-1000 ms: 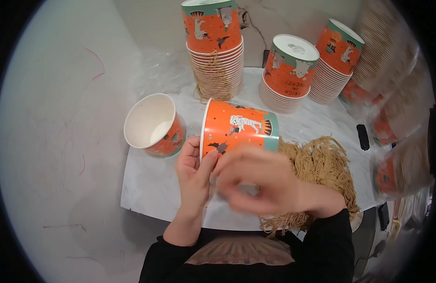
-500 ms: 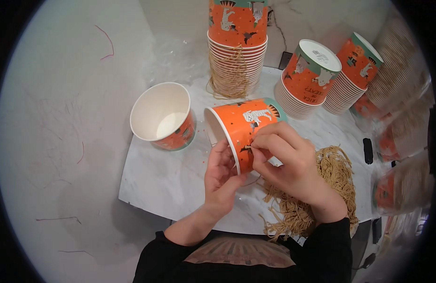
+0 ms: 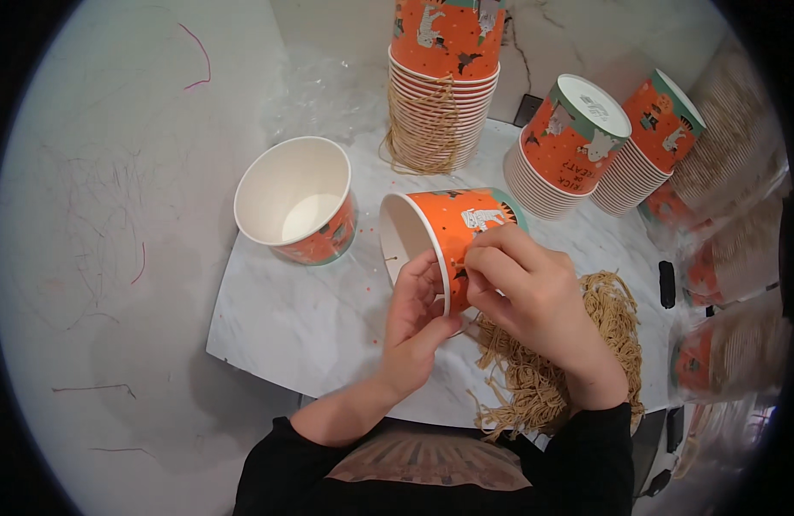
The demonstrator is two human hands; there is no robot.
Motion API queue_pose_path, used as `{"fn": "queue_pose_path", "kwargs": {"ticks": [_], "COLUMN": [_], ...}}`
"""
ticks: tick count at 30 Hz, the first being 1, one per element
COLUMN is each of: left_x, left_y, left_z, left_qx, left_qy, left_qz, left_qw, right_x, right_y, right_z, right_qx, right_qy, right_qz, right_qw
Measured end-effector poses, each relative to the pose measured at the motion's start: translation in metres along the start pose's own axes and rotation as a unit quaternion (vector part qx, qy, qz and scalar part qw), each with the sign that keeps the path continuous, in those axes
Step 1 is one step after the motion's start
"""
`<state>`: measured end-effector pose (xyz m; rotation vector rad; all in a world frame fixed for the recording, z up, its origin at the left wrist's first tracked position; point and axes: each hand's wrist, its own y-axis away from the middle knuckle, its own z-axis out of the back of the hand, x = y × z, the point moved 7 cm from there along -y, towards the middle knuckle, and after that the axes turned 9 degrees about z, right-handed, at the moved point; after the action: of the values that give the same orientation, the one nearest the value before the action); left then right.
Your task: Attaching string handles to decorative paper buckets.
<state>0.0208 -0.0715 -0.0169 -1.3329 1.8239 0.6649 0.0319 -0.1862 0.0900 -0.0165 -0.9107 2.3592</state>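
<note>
An orange paper tub (image 3: 455,225) with a green base lies tipped sideways above the table, its mouth facing left. My left hand (image 3: 416,322) grips its rim, fingers inside the opening and thumb near the lower edge. Against the printed outer wall, my right hand (image 3: 521,279) is closed in a pinch. A tan cord tip showed there earlier; its fingers hide it now. Inside the mouth a small tan knotted cord end (image 3: 393,258) pokes from the wall. Beneath my right wrist lies a heap of tan cords (image 3: 612,318).
A single upright tub (image 3: 294,189) stands at left on the marbled table (image 3: 276,318). Behind is a tall tub stack (image 3: 444,103) with cords draped over it. Two upside-down stacks, one nearer (image 3: 569,146) and one farther (image 3: 655,129), stand right. Plastic-wrapped stacks (image 3: 736,258) line the right edge.
The tub and both hands have shifted slightly right in the picture. The tan tip at my right fingertips is no longer visible, and a knotted end now shows inside the tub.
</note>
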Motion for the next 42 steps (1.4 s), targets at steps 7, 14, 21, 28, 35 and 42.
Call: {"fn": "queue_pose_path", "kwargs": {"ticks": [7,14,21,28,35,42], "left_x": [0.003,0.005,0.013,0.018,-0.002,-0.034], "left_y": [0.000,0.000,-0.002,-0.002,0.000,0.022], "left_z": [0.002,0.003,0.015,0.027,0.018,0.025], "left_qx": [0.001,0.004,-0.073,-0.101,-0.110,-0.185], "left_qy": [-0.017,-0.011,0.051,-0.007,-0.099,-0.319], "left_qz": [-0.016,-0.011,0.011,0.002,-0.077,-0.312], "left_qw": [1.000,1.000,0.996,0.995,0.986,0.876], "right_x": [0.000,0.002,0.002,0.006,0.004,-0.004], "right_y": [0.001,0.000,-0.001,0.000,0.002,0.005], "right_z": [-0.002,-0.002,-0.007,-0.007,-0.005,-0.016], "right_qx": [0.007,0.009,0.014,0.011,0.023,0.072], "right_qy": [0.008,0.024,0.030,0.026,-0.018,-0.375], "right_qz": [0.006,0.010,0.011,0.031,-0.014,-0.177], "right_qw": [1.000,1.000,0.999,0.999,0.999,0.907]}}
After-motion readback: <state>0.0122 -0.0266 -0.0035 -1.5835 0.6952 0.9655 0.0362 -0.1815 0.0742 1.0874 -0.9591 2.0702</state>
